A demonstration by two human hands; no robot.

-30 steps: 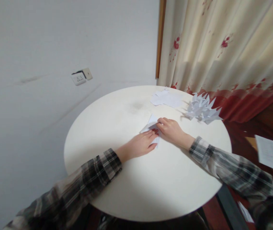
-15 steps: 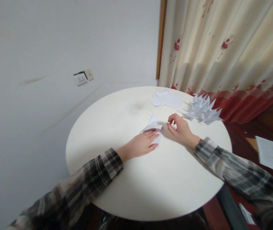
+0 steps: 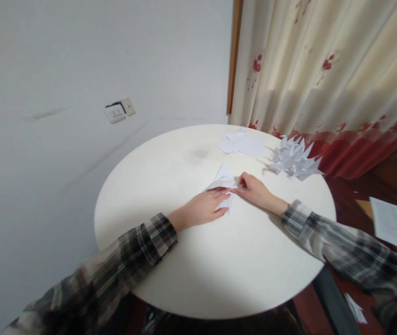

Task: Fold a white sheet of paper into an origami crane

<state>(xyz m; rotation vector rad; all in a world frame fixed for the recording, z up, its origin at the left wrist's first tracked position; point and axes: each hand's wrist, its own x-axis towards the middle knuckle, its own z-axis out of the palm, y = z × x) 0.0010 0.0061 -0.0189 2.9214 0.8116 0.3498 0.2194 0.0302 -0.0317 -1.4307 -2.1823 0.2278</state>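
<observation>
A partly folded sheet of white paper (image 3: 223, 177) lies on the round white table, its pointed top facing away from me. My left hand (image 3: 205, 208) rests flat across its lower part, fingers stretched out and thumb apart, pressing it to the tabletop. At the paper's right corner, my right hand (image 3: 254, 190) has thumb and forefinger closed in a pinch on the edge. The left fingers hide part of the folds.
Several folded paper cranes (image 3: 294, 158) cluster at the table's right edge. Flat paper pieces (image 3: 242, 143) lie toward the back of the table (image 3: 142, 172). A wall socket (image 3: 115, 113) is at left, a curtain (image 3: 324, 70) behind, and written sheets (image 3: 395, 225) lie off to the right.
My right hand has moved left and down from beside the paper to its right corner, pinching there. The raised flap has opened upward slightly. My left hand has stayed on the paper.
</observation>
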